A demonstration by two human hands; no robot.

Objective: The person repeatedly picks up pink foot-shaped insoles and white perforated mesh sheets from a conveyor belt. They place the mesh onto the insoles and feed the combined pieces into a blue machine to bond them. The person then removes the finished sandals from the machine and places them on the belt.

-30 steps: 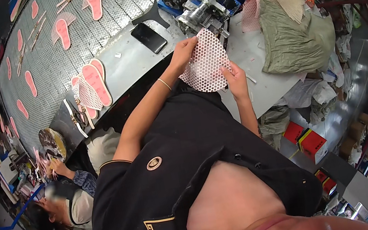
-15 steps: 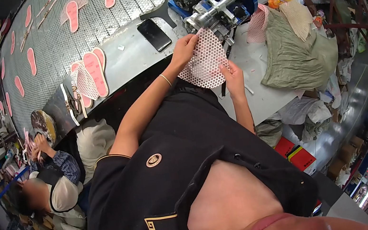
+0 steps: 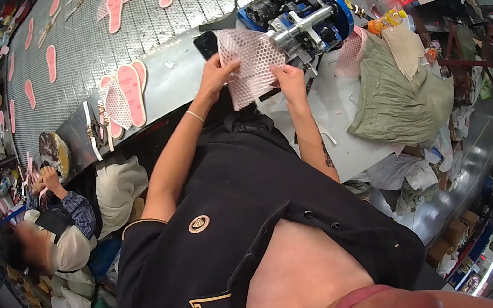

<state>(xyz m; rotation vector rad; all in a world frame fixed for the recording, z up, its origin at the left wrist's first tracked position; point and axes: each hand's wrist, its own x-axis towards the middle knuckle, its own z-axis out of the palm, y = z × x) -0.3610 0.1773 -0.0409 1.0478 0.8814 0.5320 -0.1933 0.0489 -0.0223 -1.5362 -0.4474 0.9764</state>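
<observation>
Both hands hold a pale pink honeycomb mesh sheet point(image 3: 253, 62) up in front of me, over the table's near edge. My left hand point(image 3: 218, 76) pinches its left side. At its lower right edge, my right hand point(image 3: 291, 82) grips it between thumb and fingers. Just right of the sheet stands a metal machine point(image 3: 304, 32) with a blue curved housing. Behind the sheet's left side lies a black phone point(image 3: 205, 45), partly covered by it.
A mesh conveyor point(image 3: 85, 50) carrying pink insoles runs along the far side. Several insoles point(image 3: 132, 95) lie stacked at the left with mesh on them. Green cloth point(image 3: 391, 92) and an orange-and-yellow bottle point(image 3: 387, 21) sit at the right. A co-worker point(image 3: 68, 230) sits at the left.
The mesh sheet has moved left, away from the machine, and turned, now covering part of the phone. Both hands moved with it, keeping hold. My view has shifted slightly.
</observation>
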